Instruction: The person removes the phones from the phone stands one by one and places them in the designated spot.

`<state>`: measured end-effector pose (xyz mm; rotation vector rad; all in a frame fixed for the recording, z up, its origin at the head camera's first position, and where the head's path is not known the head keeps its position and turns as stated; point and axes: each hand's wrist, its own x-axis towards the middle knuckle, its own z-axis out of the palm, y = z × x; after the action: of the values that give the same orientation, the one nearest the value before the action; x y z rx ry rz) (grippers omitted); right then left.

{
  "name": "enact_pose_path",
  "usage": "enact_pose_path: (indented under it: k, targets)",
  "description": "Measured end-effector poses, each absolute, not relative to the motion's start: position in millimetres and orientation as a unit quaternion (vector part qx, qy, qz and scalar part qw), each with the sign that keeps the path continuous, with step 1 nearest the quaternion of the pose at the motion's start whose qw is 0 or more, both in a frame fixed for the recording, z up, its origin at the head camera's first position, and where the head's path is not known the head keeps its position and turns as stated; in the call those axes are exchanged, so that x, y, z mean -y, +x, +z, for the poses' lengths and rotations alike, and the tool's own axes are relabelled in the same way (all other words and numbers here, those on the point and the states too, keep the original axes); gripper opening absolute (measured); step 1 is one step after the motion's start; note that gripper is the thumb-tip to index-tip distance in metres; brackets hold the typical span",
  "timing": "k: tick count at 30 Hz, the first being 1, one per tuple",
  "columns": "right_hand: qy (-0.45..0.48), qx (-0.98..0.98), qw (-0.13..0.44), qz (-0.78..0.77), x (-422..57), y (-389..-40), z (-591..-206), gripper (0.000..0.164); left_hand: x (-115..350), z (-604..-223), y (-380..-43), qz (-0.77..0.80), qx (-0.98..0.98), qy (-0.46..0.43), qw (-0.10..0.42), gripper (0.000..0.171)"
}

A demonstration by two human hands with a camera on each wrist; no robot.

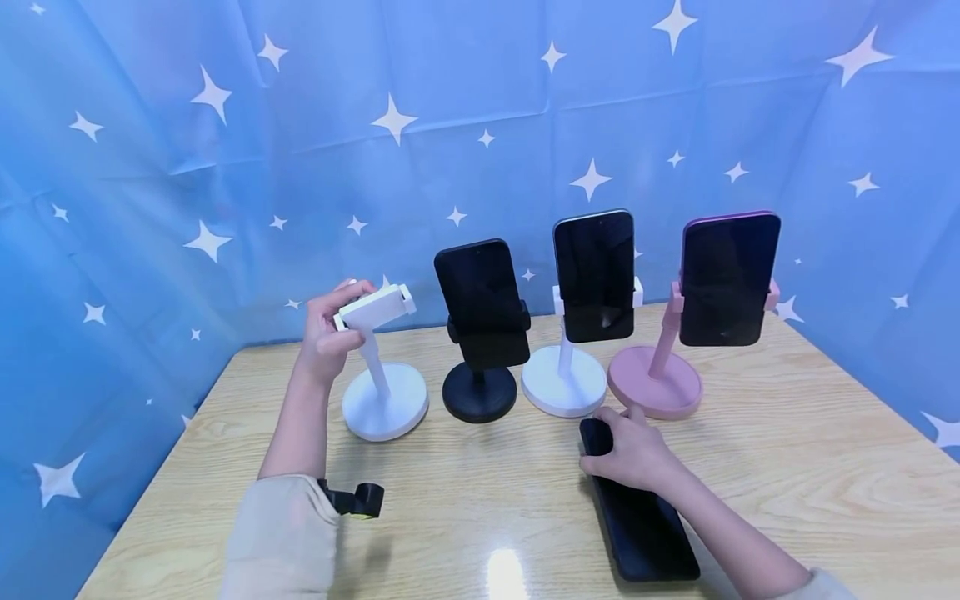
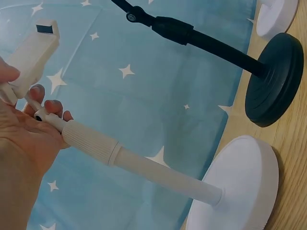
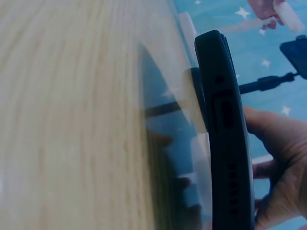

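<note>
My left hand (image 1: pixel 327 329) grips the head of a white phone stand (image 1: pixel 385 403) at the left of the row, thumb and fingers on either side of its clamp (image 1: pixel 375 308). No phone sits in that clamp. In the left wrist view the stand's ribbed neck (image 2: pixel 93 143) slants down to its round base on the table. With thumb and fingers at its two long sides, my right hand (image 1: pixel 633 450) holds the far end of a black phone (image 1: pixel 651 537) low over the table's front right. The phone's port edge (image 3: pixel 230 143) faces the right wrist camera.
Right of the white stand, a black stand (image 1: pixel 480 393), a second white stand (image 1: pixel 564 383) and a pink stand (image 1: pixel 654 385) stand in a row, each bearing an upright phone. A blue star-patterned cloth (image 1: pixel 480 167) hangs behind the wooden table (image 1: pixel 465 500).
</note>
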<state>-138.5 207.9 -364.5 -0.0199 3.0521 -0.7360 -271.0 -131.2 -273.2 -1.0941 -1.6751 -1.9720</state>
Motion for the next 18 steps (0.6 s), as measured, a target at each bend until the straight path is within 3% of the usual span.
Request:
enact_pose_path:
  k: [11,18]
  targets:
    - [-0.009,-0.975,0.016,-0.221,-206,-141,-374,0.069,130,-278,-284,-0.695,0.600,-0.373,0.131,0.063]
    - [-0.005,-0.977,0.022,-0.210,-206,-143,-376,0.070,133,-277,-288,-0.709,0.596,-0.370,0.078,0.062]
